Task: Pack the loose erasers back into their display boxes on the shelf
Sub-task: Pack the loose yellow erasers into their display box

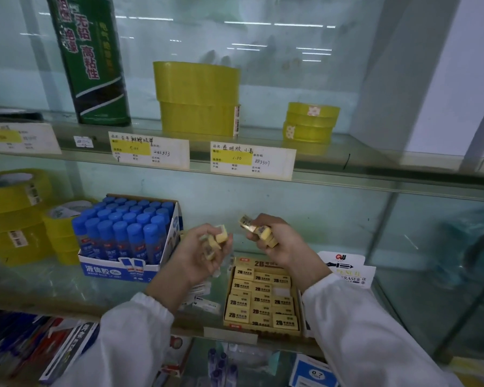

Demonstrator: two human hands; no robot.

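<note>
A yellow display box [227, 297] on the glass shelf holds several yellow 2B erasers [260, 300] lying flat in rows. My left hand [199, 255] hovers above the box's left side and grips a few loose yellow erasers [220, 238]. My right hand [280, 244] is raised above the box's far end and grips several more wrapped erasers [259, 229]. Both hands are apart from the box. A few small white erasers [204, 304] lie loose on the shelf, left of the box and partly hidden by my left wrist.
A blue-and-white box of blue-capped glue bottles [123, 238] stands left of the hands. Yellow tape rolls [17, 216] stack at the far left. A white eraser box [347, 268] sits right of the yellow box. The upper shelf carries tape rolls [197, 99] and price labels [252, 160].
</note>
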